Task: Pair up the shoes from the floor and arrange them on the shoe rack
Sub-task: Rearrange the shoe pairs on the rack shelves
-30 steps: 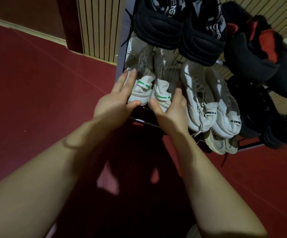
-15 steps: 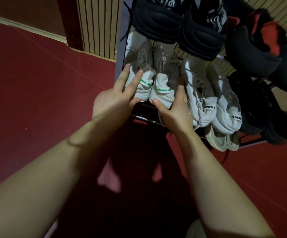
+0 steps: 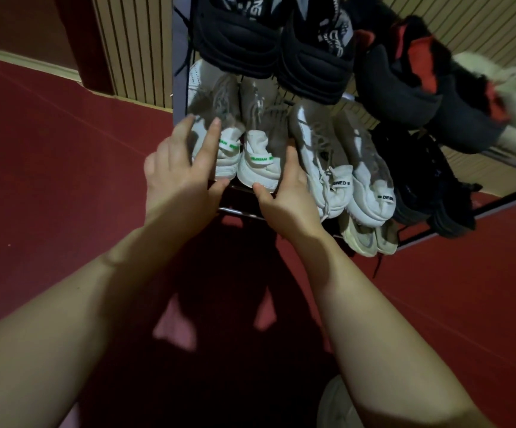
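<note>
Head view: shoe rack (image 3: 240,211) mostly loaded; we're seating the green-tab white pair (image 3: 260,149).
That pair sits at the left end of the rack's middle tier, heels toward us, the two shoes touching. A second white pair (image 3: 343,168) is just beside it, a black pair (image 3: 269,44) on the tier above, dark shoes (image 3: 429,180) toward the right end. Left grip (image 3: 182,177) lies flat-fingered on the pair's outer left side, thumb at the heel. Right grip (image 3: 287,199) flanks the other shoe, thumb under its heel. Both grips are spread, bracketing the pair, clasping nothing. Remaining, we judge: a final nudge in. A pale shape (image 3: 337,403) on the floor in front of the rack may be another shoe; we can't tell.
</note>
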`<act>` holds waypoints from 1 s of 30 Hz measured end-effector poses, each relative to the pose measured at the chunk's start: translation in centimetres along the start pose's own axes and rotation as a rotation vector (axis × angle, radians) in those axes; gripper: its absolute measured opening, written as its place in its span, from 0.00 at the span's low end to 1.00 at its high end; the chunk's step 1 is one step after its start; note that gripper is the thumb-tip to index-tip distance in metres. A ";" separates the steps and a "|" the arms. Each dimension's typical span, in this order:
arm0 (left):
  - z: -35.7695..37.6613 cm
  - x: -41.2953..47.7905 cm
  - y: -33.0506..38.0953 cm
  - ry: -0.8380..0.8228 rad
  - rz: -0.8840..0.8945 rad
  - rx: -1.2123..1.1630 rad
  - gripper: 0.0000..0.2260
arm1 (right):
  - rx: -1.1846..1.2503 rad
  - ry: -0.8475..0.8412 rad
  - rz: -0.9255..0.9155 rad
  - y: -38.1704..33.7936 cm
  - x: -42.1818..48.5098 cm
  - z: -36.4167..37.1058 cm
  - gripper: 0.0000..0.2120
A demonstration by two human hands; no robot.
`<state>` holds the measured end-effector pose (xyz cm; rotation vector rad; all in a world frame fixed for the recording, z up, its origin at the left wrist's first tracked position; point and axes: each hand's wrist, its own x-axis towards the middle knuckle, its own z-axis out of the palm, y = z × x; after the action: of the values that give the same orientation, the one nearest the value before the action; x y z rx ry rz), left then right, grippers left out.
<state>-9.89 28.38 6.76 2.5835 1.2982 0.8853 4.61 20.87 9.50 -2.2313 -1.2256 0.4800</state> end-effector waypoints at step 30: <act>4.2 3.1 14.4 -0.511 0.246 0.450 0.36 | -0.771 0.115 -0.547 18.6 2.0 -13.3 0.48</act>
<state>3.87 22.36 9.76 3.0573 1.1378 -0.0890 25.11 10.65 8.49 -2.2763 -2.1094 -0.4005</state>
